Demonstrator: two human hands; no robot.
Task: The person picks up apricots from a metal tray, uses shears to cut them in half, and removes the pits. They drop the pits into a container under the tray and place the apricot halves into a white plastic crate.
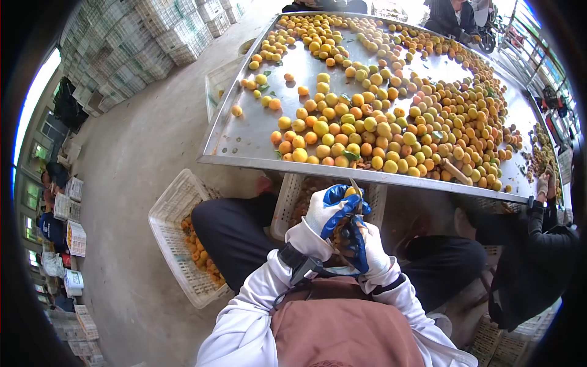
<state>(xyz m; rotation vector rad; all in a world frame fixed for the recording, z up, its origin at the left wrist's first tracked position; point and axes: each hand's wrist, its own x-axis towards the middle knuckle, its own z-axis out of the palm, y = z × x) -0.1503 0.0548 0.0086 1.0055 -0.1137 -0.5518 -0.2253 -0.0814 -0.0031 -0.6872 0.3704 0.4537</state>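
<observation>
Both my hands wear white gloves with blue coated palms, close together over my lap, just below the table edge. In my left hand point(331, 210), the fingers are closed around an orange-yellow apricot point(350, 192), mostly covered by the glove. Curled tight beside it, my right hand point(365, 246) grips a small knife point(355, 185). Its thin metal blade points up against the apricot, while its handle is hidden. Under the hands stands a white plastic crate point(285, 205), partly covered by them.
A metal table point(244, 144) in front bears many apricots point(342, 128), some leaves and a wooden handle point(457, 172). At my left knee, a white crate point(177, 251) holds orange pieces. Another person's gloved hand point(543, 183) is at the right corner. Stacked crates point(131, 52) stand back left.
</observation>
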